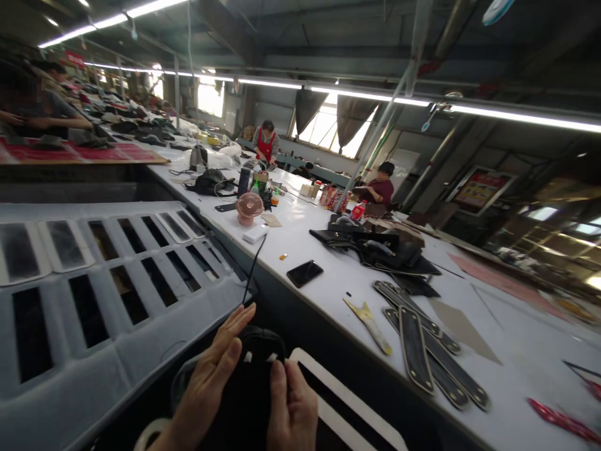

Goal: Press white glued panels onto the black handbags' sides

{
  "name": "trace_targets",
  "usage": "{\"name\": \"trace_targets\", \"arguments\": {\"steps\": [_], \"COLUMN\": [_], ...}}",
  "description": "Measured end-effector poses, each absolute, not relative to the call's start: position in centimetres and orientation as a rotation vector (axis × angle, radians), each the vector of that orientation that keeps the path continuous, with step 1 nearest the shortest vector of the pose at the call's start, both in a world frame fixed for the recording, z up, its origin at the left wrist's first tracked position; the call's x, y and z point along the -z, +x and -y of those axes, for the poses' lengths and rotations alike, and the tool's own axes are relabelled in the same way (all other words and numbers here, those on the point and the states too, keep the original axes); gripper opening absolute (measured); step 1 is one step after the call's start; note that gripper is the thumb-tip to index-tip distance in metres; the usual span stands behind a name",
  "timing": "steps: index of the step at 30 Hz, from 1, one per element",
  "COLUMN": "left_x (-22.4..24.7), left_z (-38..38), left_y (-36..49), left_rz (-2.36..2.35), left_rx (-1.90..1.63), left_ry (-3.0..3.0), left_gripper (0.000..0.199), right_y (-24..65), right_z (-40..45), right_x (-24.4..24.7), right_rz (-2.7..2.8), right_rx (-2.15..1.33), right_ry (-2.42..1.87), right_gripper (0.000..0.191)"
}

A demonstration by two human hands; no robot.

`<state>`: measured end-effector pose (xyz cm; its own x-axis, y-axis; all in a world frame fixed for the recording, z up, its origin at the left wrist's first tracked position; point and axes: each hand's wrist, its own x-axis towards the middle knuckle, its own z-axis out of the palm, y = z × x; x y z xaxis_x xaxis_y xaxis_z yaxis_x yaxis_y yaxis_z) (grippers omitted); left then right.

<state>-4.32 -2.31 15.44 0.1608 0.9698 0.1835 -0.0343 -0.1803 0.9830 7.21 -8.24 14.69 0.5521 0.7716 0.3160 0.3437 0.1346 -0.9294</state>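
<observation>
Low in the middle of the head view, a dark black piece (257,343) with a rounded top edge and two small white marks is between my hands. What kind of article it is I cannot make out, since its lower part blends into the dark. Along its left side lies my left hand (209,382), fingers stretched out and nearly straight, palm turned toward it. My right hand (292,404) pinches its right edge between thumb and fingers. Just right of that hand, a pale frame-shaped strip (347,401) slants down.
A white table (338,294) carries a phone (305,274), a yellow-handled tool (370,326), black straps with pale edging (416,347), a pink fan (249,208) and a heap of black pieces (375,244). On the left lies a pale slotted sheet (154,326). Several people work farther back.
</observation>
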Motion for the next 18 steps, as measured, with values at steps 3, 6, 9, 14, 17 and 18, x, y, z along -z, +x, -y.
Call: {"name": "trace_targets", "arguments": {"steps": [3, 6, 9, 14, 17, 18], "left_x": [-15.8, -15.0, -14.2, -14.3, -14.9, -15.3], "left_z": [1.4, 0.9, 0.8, 0.5, -0.1, -0.3], "left_y": [-3.9, -3.6, -3.4, -3.3, -3.4, -3.5], "left_rz": [-0.876, -0.93, -0.968, -1.015, -0.982, -0.953], "left_rx": [-1.174, -1.195, -1.157, -1.101, -1.033, -0.982], "left_ry": [1.493, 1.507, 1.526, 1.519, 1.527, 1.549], "left_gripper": [0.045, 0.041, 0.039, 0.041, 0.041, 0.039], "right_y": [6.5, 6.2, 6.5, 7.3, 7.2, 7.1], "right_z": [8.1, 7.4, 6.8, 6.9, 6.9, 6.9], "right_x": [-13.8, -12.8, -12.3, -12.8, -12.7, -12.5], "right_rz": [1.023, 1.069, 1.075, 1.084, 1.074, 1.067], "right_rx": [-0.331, -0.271, -0.224, -0.358, -0.317, -0.281], "right_ry": [-1.486, -1.503, -1.516, -1.462, -1.472, -1.486], "right_gripper": [0.037, 0.039, 0.04, 0.042, 0.043, 0.043]}}
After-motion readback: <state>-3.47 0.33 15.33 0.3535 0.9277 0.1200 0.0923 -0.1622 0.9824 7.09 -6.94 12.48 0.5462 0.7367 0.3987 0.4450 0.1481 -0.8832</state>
